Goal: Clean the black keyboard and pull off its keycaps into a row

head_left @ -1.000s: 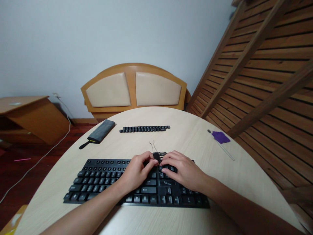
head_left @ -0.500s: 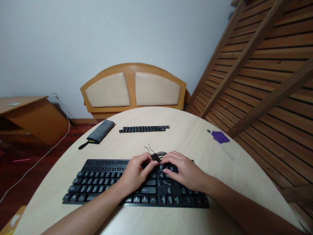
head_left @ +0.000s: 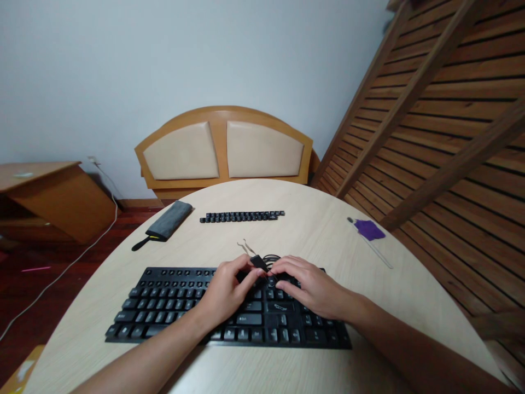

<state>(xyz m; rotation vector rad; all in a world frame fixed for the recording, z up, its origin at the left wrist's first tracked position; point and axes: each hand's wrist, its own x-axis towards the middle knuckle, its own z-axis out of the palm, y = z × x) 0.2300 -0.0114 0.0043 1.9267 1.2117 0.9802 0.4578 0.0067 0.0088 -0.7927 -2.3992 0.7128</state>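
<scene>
A keycap puller (head_left: 258,264) with a black handle and thin wire prongs is pinched in my left hand (head_left: 232,282), over the upper right part of the black keyboard (head_left: 192,306). One pair of wires points up and away; the other reaches down to the keys between my hands. My right hand (head_left: 309,284) is curled at those lower wires, its index fingertip against them and its thumb low by a keycap (head_left: 271,281). Its grip is partly hidden. Along the keyboard's top rows, keycaps are off and bare switches show.
Removed keycaps (head_left: 241,216) lie in two rows behind the keyboard. At the table's (head_left: 320,224) left is a grey pouch (head_left: 170,220); at the right, a purple cloth (head_left: 369,229) and a thin brush (head_left: 375,251). A coiled cable (head_left: 270,258) sits behind my hands.
The keycap puller has tilted slightly, its upper wires swinging to the left. My right thumb has shifted a little; both hands stay over the same part of the keyboard.
</scene>
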